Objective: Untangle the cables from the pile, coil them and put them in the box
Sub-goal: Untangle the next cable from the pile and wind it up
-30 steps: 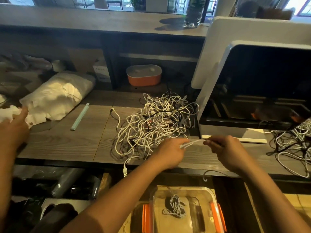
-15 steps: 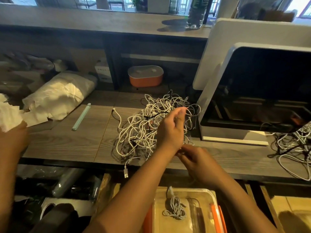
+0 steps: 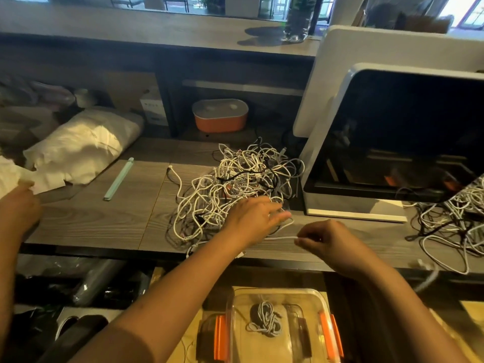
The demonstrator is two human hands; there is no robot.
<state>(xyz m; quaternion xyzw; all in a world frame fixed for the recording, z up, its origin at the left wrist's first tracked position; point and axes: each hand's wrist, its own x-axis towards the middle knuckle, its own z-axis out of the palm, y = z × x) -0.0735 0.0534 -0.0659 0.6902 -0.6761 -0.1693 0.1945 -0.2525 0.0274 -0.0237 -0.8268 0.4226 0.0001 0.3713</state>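
Note:
A tangled pile of mostly white cables (image 3: pixel 235 184) lies on the wooden counter (image 3: pixel 104 218). My left hand (image 3: pixel 251 218) rests on the pile's near right edge with its fingers stretched out over the cables. My right hand (image 3: pixel 327 239) is just to its right and pinches a white cable (image 3: pixel 280 238), which runs back under my left hand. Below the counter edge stands a clear plastic box (image 3: pixel 322 299) with orange latches. One coiled white cable (image 3: pixel 264 319) lies inside it.
A second cable tangle (image 3: pixel 458 224) lies at the right. A white-framed dark screen (image 3: pixel 392 142) stands close behind my right hand. An orange tub (image 3: pixel 220 115), a green strip (image 3: pixel 119 178) and a white bag (image 3: pixel 83 142) are further back. Another person's hand (image 3: pixel 18 205) holds paper at the left edge.
My left hand has come down from upright above the pile to lie flat on its near right edge. My right hand has moved right, drawing the white cable out.

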